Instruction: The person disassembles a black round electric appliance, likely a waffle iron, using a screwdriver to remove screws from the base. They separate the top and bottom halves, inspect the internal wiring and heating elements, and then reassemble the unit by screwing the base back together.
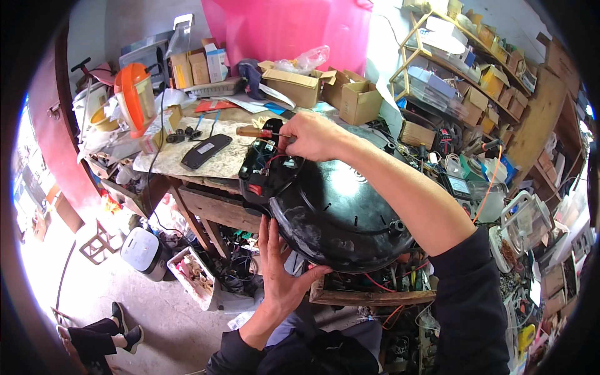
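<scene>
A: Left end of the worktop [164, 161]?
B: Orange-and-clear pitcher [134, 100]. Right of it, a flat black panel [206, 152] with a pale label, lying apart from both hands.

A: Next?
B: Screwdriver [253, 132], amber handle pointing left, its shaft pinched in the fingers of the right hand [312, 136]. Red wire [270, 164] shows just below.

A: Left hand [281, 275]?
B: Fingers extended, thumb spread wide; fingertips and thumb touch the near-left rim of the round black casing [328, 219].

A: Casing relative to the hands?
B: At the worktop's front edge, just beyond the left hand. Right hand is over its far-left part; right forearm crosses above it.

A: Far right?
B: Shelves [478, 72] of small cardboard boxes.
</scene>
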A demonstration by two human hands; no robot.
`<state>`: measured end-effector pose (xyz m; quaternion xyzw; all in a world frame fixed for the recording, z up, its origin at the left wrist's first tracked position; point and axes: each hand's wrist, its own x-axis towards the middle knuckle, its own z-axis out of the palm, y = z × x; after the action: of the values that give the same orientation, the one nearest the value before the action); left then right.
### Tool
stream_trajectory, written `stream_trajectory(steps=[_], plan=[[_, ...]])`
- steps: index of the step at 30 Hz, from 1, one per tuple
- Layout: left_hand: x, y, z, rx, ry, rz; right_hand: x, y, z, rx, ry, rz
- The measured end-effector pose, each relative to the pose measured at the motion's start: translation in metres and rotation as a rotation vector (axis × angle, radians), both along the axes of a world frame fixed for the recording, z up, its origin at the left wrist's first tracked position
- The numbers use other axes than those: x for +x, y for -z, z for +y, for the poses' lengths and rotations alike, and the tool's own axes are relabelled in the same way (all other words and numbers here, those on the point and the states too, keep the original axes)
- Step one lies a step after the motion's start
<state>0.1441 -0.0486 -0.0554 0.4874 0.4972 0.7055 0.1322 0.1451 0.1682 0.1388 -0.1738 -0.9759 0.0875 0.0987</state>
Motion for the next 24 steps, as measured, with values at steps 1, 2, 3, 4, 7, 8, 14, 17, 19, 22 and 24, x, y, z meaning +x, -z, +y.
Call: stream_trajectory(steps=[1, 2, 3, 4, 7, 8, 14, 17, 19, 22, 24], plan=[[-0.001, -0.003, 0.000, -0.004, -0.013, 0.011, 0.003, -0.004, 0.000, 0.017, -0.011, -0.001], [-0.001, -0.004, -0.001, -0.011, -0.028, 0.019, 0.006, -0.006, -0.002, 0.031, -0.025, -0.005], [-0.002, -0.006, 0.000, -0.021, -0.048, 0.043, 0.011, -0.010, -0.004, 0.069, 0.017, 0.035], [-0.002, -0.008, 0.001, -0.028, -0.063, 0.065, 0.020, -0.016, -0.005, 0.118, 0.071, 0.069], [-0.010, -0.010, 0.000, -0.103, -0.150, 0.164, 0.044, -0.025, -0.006, 0.168, 0.080, 0.092], [-0.013, -0.012, -0.001, -0.132, -0.177, 0.203, 0.056, -0.032, -0.010, 0.158, 0.081, 0.053], [-0.021, -0.016, -0.002, -0.113, -0.255, 0.230, 0.152, -0.040, -0.051, 0.164, 0.315, 0.100], [-0.027, -0.016, 0.001, -0.075, -0.197, 0.201, 0.213, -0.024, -0.050, 0.151, 0.472, 0.299], [-0.029, -0.015, 0.005, -0.046, -0.179, 0.225, 0.262, -0.003, -0.030, 0.129, 0.617, 0.415], [-0.031, -0.013, 0.008, -0.041, -0.175, 0.270, 0.319, 0.055, 0.007, 0.077, 0.824, 0.586], [-0.036, -0.008, 0.008, -0.008, -0.176, 0.288, 0.331, 0.075, 0.013, 0.039, 0.910, 0.515]])
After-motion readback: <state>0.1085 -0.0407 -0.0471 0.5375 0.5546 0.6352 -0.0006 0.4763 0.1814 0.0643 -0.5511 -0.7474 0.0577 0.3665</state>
